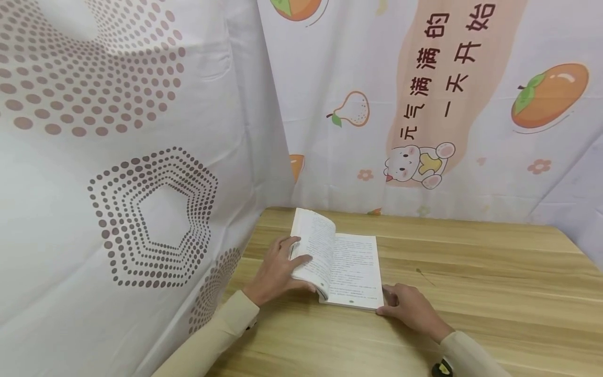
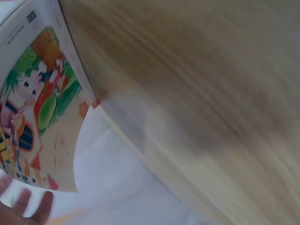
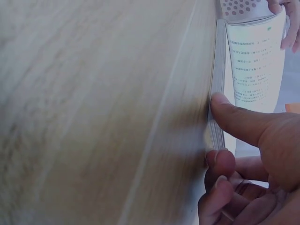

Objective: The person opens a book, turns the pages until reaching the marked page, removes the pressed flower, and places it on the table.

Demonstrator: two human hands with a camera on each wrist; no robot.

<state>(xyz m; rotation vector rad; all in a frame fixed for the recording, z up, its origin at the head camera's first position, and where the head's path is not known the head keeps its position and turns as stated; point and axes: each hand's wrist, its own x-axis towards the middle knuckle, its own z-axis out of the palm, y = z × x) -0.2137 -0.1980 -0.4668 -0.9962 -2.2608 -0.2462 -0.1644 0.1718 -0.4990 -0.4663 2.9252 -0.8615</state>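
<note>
An open book (image 1: 355,269) with printed pages lies on the wooden table, its left part raised and bowed. My left hand (image 1: 278,267) holds that raised part at its outer edge, thumb over the printed page. In the left wrist view the illustrated cover (image 2: 51,117) shows on the underside, with fingertips (image 2: 44,206) by its edge. At the near right corner of the book, my right hand (image 1: 410,309) grips the edge. The right wrist view shows its thumb (image 3: 234,115) against the page block and the other fingers curled close beside it.
The wood-grain table (image 1: 494,272) extends to the right of the book. A white curtain with brown dots (image 1: 165,220) hangs close on the left. Behind the table hangs a curtain printed with fruit (image 1: 548,97) and Chinese characters.
</note>
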